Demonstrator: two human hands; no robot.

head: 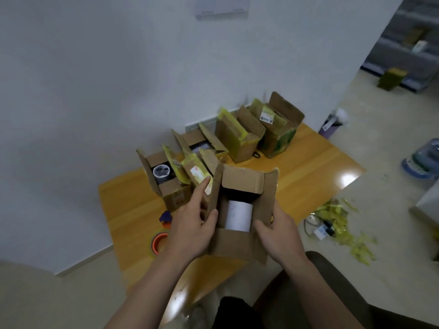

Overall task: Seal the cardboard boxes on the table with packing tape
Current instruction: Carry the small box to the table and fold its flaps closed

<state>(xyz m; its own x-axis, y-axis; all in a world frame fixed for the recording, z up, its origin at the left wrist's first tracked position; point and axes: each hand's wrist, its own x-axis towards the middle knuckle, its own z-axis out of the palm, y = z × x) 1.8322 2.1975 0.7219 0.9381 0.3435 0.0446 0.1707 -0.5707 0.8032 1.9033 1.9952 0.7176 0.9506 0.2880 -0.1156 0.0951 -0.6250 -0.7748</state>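
An open brown cardboard box (237, 243) is over the near side of the orange wooden surface (308, 167), with a white cylinder (238, 216) upright inside it. The left grip (190, 224) pinches its left flap and the right grip (279, 233) holds its right wall. An orange-cored tape roll (158, 242) lies near left. More open yellow-taped boxes (237, 141) stand in a row at the far side.

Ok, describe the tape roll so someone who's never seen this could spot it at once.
Find the wooden table. At its near left edge, just left of the left hand holding the open box, lies the tape roll. It's the only ring there, orange inside and yellow outside.
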